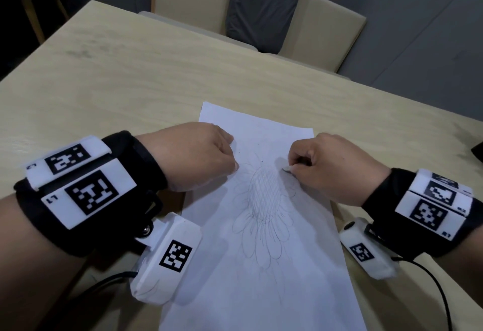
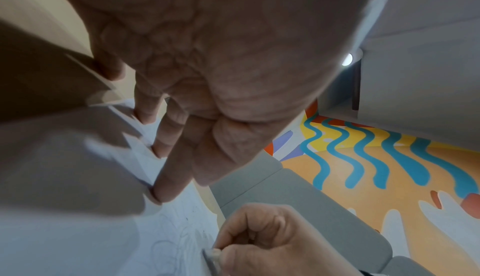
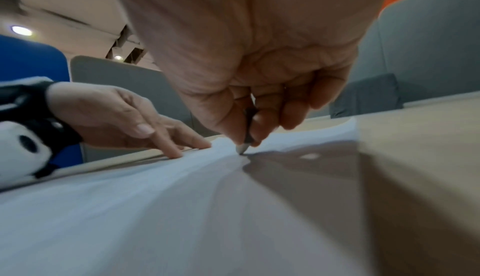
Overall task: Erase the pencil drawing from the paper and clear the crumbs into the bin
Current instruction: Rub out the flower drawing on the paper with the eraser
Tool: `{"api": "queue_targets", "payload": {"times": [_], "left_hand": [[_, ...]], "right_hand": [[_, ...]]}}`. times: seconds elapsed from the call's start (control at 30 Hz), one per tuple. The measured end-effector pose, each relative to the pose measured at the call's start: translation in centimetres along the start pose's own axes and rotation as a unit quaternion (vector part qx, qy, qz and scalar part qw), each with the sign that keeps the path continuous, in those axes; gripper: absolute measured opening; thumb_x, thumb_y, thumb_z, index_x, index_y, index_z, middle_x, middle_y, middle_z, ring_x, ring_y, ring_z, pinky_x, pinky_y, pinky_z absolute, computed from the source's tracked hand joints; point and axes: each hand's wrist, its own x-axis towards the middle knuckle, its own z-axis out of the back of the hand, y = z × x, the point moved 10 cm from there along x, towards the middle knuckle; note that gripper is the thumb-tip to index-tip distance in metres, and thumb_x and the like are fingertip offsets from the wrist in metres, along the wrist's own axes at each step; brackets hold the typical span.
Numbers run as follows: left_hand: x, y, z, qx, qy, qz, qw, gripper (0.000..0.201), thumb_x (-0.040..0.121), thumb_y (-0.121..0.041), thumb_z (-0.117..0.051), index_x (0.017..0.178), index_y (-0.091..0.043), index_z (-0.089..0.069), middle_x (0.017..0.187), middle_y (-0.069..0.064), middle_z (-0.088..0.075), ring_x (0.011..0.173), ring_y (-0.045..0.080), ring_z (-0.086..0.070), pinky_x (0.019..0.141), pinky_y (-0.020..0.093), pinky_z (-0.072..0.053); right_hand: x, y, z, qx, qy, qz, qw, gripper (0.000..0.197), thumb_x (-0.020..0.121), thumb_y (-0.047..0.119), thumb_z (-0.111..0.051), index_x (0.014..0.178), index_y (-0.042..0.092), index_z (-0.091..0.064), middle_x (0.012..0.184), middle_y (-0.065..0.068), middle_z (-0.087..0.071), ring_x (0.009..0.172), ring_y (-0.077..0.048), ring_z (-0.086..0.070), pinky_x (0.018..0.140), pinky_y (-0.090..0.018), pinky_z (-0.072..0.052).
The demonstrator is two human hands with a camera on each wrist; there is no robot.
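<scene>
A white paper sheet point(image 1: 261, 265) lies on the wooden table point(image 1: 117, 82), with a pencil flower drawing point(image 1: 264, 200) across its middle. My left hand point(image 1: 230, 155) presses the sheet's upper left part with straight fingertips point(image 2: 161, 194). My right hand point(image 1: 295, 164) pinches a small eraser point(image 1: 287, 169), white at the tip and dark behind. The eraser's tip point(image 3: 242, 147) touches the paper at the drawing's upper right edge. The left wrist view shows the eraser point(image 2: 211, 253) held between thumb and forefinger. No bin shows in any view.
Two beige chairs point(image 1: 321, 30) stand at the table's far side, with a grey cushion point(image 1: 261, 4) between them. A dark object point(image 1: 478, 150) pokes in at the right edge. Black cables point(image 1: 431, 278) trail from both wrist cameras over the table's near side.
</scene>
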Motion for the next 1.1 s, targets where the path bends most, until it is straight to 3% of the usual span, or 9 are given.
{"api": "queue_targets", "payload": {"times": [0.13,0.27,0.4,0.53,0.63,0.7,0.8,0.97,1.1], "left_hand": [[0.0,0.2,0.1,0.001,-0.003,0.002,1.0,0.06,0.069,-0.047,-0.044,0.096,0.0,-0.07,0.096,-0.012,-0.037,0.089,0.008,-0.038,0.085,0.035,-0.039],[0.0,0.1,0.1,0.004,-0.003,-0.002,1.0,0.06,0.069,-0.047,-0.044,0.096,0.0,-0.069,0.096,-0.012,-0.036,0.088,0.008,-0.037,0.081,0.031,-0.032],[0.0,0.1,0.1,0.005,-0.001,0.001,1.0,0.062,0.068,-0.046,-0.042,0.097,0.001,-0.069,0.096,-0.012,-0.036,0.088,0.009,-0.037,0.084,0.034,-0.038],[-0.1,-0.1,0.0,0.005,0.001,-0.004,1.0,0.061,0.068,-0.046,-0.042,0.095,0.002,-0.069,0.096,-0.012,-0.035,0.089,0.009,-0.036,0.082,0.033,-0.034],[0.0,0.0,0.1,0.003,0.0,-0.002,1.0,0.062,0.068,-0.046,-0.042,0.096,0.002,-0.069,0.096,-0.011,-0.036,0.089,0.009,-0.036,0.08,0.031,-0.031],[0.0,-0.1,0.0,0.007,0.0,-0.007,1.0,0.06,0.068,-0.046,-0.042,0.093,0.002,-0.069,0.096,-0.011,-0.034,0.089,0.009,-0.034,0.08,0.03,-0.028],[0.0,0.0,0.0,0.006,-0.002,-0.006,1.0,0.06,0.068,-0.046,-0.043,0.093,0.001,-0.069,0.096,-0.012,-0.035,0.089,0.008,-0.037,0.08,0.031,-0.03],[0.1,0.0,0.0,0.003,-0.003,-0.008,1.0,0.06,0.068,-0.046,-0.044,0.093,0.002,-0.068,0.095,-0.011,-0.035,0.088,0.008,-0.036,0.081,0.031,-0.03],[-0.1,0.1,0.1,0.008,-0.001,-0.002,1.0,0.061,0.067,-0.046,-0.042,0.095,0.002,-0.069,0.096,-0.012,-0.036,0.089,0.007,-0.039,0.089,0.039,-0.042]], "right_hand": [[-0.2,0.7,-0.6,0.012,0.013,0.015,1.0,0.014,0.088,0.023,-0.059,0.074,0.021,-0.06,0.058,0.005,-0.062,0.059,-0.012,-0.055,0.055,-0.032,-0.044],[0.0,-0.2,0.1,-0.003,-0.016,-0.003,1.0,0.015,0.088,0.023,-0.059,0.073,0.021,-0.06,0.056,0.003,-0.06,0.058,-0.011,-0.051,0.053,-0.025,-0.032],[-0.4,1.0,-0.7,0.023,0.005,0.019,1.0,0.015,0.088,0.024,-0.059,0.073,0.021,-0.06,0.058,0.004,-0.061,0.064,-0.01,-0.053,0.057,-0.032,-0.043],[-0.1,0.2,0.2,-0.004,-0.017,0.006,1.0,0.017,0.089,0.023,-0.059,0.072,0.02,-0.061,0.056,0.002,-0.059,0.058,-0.013,-0.05,0.054,-0.024,-0.029],[-0.3,1.0,-0.5,0.015,0.004,0.023,1.0,0.016,0.088,0.021,-0.059,0.072,0.02,-0.061,0.056,0.004,-0.06,0.061,-0.01,-0.051,0.056,-0.029,-0.039],[-0.3,0.3,-0.4,0.016,0.001,0.009,1.0,0.016,0.087,0.023,-0.059,0.072,0.021,-0.061,0.056,0.005,-0.061,0.061,-0.009,-0.051,0.056,-0.03,-0.039],[-0.4,-0.7,0.1,0.003,-0.012,-0.009,1.0,0.016,0.088,0.025,-0.059,0.072,0.022,-0.06,0.057,0.003,-0.06,0.06,-0.01,-0.05,0.056,-0.028,-0.034],[-1.0,-0.4,-0.5,0.021,0.005,0.001,1.0,0.017,0.089,0.028,-0.061,0.072,0.024,-0.061,0.059,0.006,-0.061,0.064,-0.005,-0.049,0.057,-0.028,-0.037],[-1.1,-1.3,-0.1,0.015,0.003,-0.012,1.0,0.017,0.089,0.024,-0.06,0.072,0.024,-0.061,0.058,0.007,-0.058,0.065,-0.005,-0.046,0.057,-0.026,-0.032]]}}
